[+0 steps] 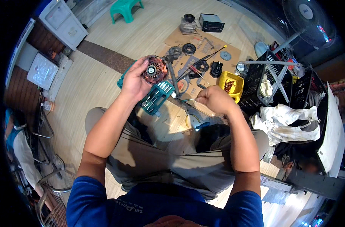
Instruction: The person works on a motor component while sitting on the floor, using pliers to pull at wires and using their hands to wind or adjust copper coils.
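Raised in front of me, my left hand [136,77] is closed round an alternator rotor [156,70] with copper-coloured windings and a round bearing at its centre. My right hand [216,99] is closed in a pinch over the cardboard's near edge. From its fingers a slim tool [188,100] with a greenish end sticks out to the left; its kind is unclear. Below the rotor, a teal socket set case [156,97] lies open with sockets in it. Beside the right hand stands a yellow tray [236,81] holding small brownish screws. Yellow-handled pliers [188,120] and a blue-handled screwdriver [202,125] lie nearer me.
A cardboard sheet [233,49] carries a red screwdriver [195,70], a black pulley [188,48] and other parts. Beyond are a car radio [211,23] and a green stool [126,10]. Black crates [252,89], white cloth [287,123] and a fan [306,13] stand right.
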Demonstrator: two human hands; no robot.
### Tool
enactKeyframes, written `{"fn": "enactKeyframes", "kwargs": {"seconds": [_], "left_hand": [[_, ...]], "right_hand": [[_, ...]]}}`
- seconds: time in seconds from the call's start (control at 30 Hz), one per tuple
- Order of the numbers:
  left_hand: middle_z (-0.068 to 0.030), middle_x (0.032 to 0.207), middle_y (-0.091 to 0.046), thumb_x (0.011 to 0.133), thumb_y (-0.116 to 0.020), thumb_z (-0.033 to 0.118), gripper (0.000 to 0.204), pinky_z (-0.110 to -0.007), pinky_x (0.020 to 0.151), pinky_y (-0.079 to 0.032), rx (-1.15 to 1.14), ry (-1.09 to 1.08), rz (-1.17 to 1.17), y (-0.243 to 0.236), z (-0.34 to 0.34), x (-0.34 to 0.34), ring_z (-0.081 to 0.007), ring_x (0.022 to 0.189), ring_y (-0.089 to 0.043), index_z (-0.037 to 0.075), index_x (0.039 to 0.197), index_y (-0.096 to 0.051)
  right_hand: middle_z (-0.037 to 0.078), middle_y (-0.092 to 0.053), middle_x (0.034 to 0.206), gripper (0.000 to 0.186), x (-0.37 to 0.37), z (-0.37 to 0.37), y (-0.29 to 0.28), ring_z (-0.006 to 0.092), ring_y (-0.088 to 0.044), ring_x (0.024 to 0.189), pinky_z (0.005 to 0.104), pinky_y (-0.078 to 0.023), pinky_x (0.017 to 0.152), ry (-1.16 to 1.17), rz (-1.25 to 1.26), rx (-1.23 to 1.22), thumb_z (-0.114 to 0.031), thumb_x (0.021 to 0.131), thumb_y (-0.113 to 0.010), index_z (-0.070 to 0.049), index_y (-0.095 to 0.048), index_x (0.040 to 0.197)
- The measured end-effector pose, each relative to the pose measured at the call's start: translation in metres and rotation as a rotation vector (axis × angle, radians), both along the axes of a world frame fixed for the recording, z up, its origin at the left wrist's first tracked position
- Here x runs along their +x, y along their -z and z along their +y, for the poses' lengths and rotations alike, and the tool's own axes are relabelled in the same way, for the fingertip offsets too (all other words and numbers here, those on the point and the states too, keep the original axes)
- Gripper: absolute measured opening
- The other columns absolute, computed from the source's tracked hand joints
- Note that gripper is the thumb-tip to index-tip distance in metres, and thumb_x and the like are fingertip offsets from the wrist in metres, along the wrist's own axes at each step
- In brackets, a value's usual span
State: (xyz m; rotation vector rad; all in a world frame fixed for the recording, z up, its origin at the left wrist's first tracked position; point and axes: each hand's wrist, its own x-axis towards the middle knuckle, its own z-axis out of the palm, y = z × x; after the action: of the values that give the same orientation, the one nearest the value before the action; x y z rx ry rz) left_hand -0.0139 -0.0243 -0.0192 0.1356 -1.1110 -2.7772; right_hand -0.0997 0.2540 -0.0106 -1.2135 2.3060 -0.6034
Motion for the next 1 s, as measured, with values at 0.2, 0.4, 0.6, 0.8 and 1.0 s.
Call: {"fn": "enactKeyframes", "kwargs": {"seconds": [0.2,0.4,0.6,0.8,1.0], "left_hand": [[-0.0198,0.117,-0.061,0.096,-0.049,0.019,0.036,-0.051,0.091,-0.052,0.033,0.165,0.024,-0.002,-0.006,0.006,-0.0360,0.106,-0.063,-0.003,0.125,-0.048],[-0.0208,0.114,-0.061,0.097,-0.048,0.018,0.035,-0.045,0.088,-0.054,-0.023,0.228,0.011,-0.009,0.000,0.003,-0.0321,0.102,-0.064,-0.004,0.123,-0.048],[-0.0192,0.105,-0.064,0.098,-0.048,0.014,0.027,-0.043,0.087,-0.055,-0.329,-0.001,-0.099,-0.003,0.002,0.001,-0.0290,0.099,-0.066,-0.004,0.119,-0.049],[-0.0197,0.112,-0.061,0.102,-0.039,0.018,0.027,-0.052,0.081,-0.056,-0.059,-0.317,-0.101,-0.008,-0.022,-0.007,-0.0327,0.096,-0.065,-0.003,0.117,-0.047],[-0.0220,0.123,-0.057,0.102,-0.036,0.026,0.040,-0.056,0.101,-0.043,0.217,-0.338,-0.088,-0.018,-0.045,-0.010,-0.0374,0.114,-0.056,-0.005,0.125,-0.048]], "right_hand": [[0.021,-0.067,0.087,0.022,-0.022,0.006,0.003,0.0382,-0.065,0.084,0.0439,-0.051,0.075,0.451,0.043,-0.049,-0.025,0.086,-0.066,-0.005,-0.071,0.093],[0.020,-0.066,0.084,0.020,-0.029,0.020,-0.020,0.0380,-0.065,0.082,0.0436,-0.051,0.072,0.624,0.395,-0.314,-0.026,0.088,-0.064,-0.008,-0.071,0.094],[0.015,-0.061,0.073,0.016,-0.017,0.033,-0.053,0.0313,-0.061,0.068,0.0367,-0.048,0.063,0.602,0.615,-0.575,-0.017,0.086,-0.068,-0.004,-0.071,0.094],[0.014,-0.058,0.070,0.013,0.006,0.038,-0.066,0.0293,-0.059,0.065,0.0355,-0.046,0.061,0.333,0.424,-0.506,-0.013,0.084,-0.069,-0.002,-0.070,0.088],[0.015,-0.059,0.070,0.013,0.000,0.045,-0.051,0.0315,-0.060,0.065,0.0373,-0.047,0.062,0.273,0.240,-0.343,-0.014,0.086,-0.065,-0.001,-0.069,0.083]]}}
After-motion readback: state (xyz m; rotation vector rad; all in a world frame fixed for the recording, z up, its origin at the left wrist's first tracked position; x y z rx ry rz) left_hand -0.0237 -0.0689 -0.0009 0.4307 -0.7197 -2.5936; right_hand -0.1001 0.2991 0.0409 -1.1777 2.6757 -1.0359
